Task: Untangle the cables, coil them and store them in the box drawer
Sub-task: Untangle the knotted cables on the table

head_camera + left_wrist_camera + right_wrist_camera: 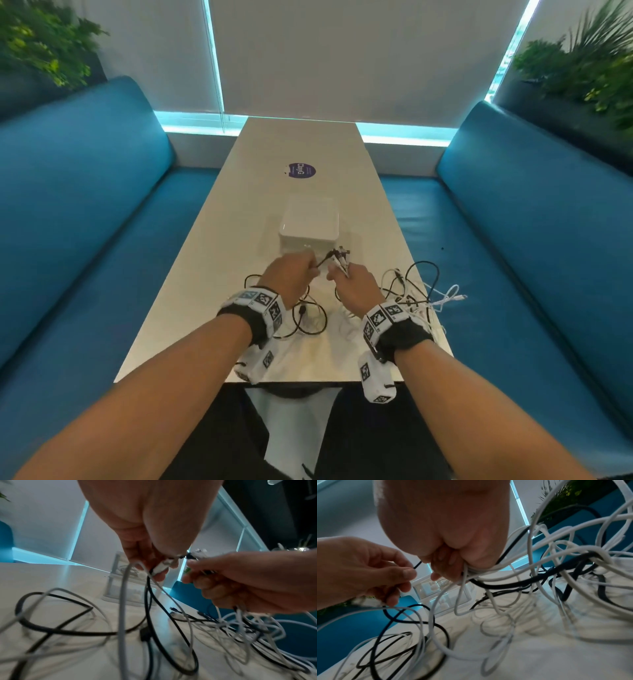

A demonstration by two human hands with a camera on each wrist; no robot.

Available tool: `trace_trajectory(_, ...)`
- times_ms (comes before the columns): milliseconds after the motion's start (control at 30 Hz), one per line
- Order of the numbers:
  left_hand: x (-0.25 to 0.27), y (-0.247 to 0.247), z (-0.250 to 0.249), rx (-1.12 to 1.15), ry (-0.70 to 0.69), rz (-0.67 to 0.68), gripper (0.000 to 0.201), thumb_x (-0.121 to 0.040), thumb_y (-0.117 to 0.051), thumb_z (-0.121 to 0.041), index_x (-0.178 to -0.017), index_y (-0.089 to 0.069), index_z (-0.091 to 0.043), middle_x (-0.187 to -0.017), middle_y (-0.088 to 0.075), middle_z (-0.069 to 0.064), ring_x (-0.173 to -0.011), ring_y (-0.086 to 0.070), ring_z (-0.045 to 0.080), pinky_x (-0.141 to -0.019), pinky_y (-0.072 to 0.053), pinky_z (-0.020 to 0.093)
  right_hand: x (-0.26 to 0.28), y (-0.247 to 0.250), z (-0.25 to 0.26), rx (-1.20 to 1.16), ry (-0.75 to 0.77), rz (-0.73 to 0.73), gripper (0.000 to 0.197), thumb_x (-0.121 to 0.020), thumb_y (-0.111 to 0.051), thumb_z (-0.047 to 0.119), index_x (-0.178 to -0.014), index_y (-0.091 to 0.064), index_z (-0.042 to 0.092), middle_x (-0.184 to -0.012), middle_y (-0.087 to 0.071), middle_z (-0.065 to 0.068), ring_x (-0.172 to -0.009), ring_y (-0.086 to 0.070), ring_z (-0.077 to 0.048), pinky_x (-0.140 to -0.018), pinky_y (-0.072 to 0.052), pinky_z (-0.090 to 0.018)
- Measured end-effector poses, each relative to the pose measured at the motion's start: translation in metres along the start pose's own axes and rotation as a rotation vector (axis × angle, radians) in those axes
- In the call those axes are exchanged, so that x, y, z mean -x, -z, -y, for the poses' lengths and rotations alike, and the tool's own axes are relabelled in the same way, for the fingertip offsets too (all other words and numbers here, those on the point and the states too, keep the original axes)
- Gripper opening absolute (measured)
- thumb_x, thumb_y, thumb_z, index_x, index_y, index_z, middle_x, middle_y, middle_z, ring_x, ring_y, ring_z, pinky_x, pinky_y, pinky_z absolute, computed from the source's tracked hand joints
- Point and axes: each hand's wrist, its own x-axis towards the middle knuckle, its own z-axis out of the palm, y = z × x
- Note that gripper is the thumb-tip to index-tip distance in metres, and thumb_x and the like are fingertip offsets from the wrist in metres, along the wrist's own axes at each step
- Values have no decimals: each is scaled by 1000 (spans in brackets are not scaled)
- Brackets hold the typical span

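Black and white cables (416, 294) lie tangled on the near part of the white table (301, 144), with black loops (310, 320) under my wrists. My left hand (313, 270) pinches a thin black cable (418, 565) and a white plug end (162, 568). My right hand (337, 274) grips a bundle of white and black cables (471, 570), and their plug ends (339, 255) stick up above the fist. Both hands are raised just in front of the white drawer box (310, 222). The box's front shows behind the fingers (445, 595); whether a drawer is open is unclear.
A purple round sticker (300, 170) lies on the table beyond the box. Blue benches (85, 205) run along both sides of the table. Some white cable ends (452, 298) hang over the right table edge. Plants stand at both back corners.
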Motion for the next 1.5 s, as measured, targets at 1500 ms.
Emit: trace_trajectory(1500, 19, -16, 30, -649, -240, 309, 18, -102, -46, -24, -108, -62, -26, -109, -68, -4, -109, -50, 25, -92, -30, 44, 4, 6, -18, 611, 304, 110, 24, -101, -41, 18, -120, -50, 7, -104, -65, -20, -94, -62, -38, -74, -45, -39)
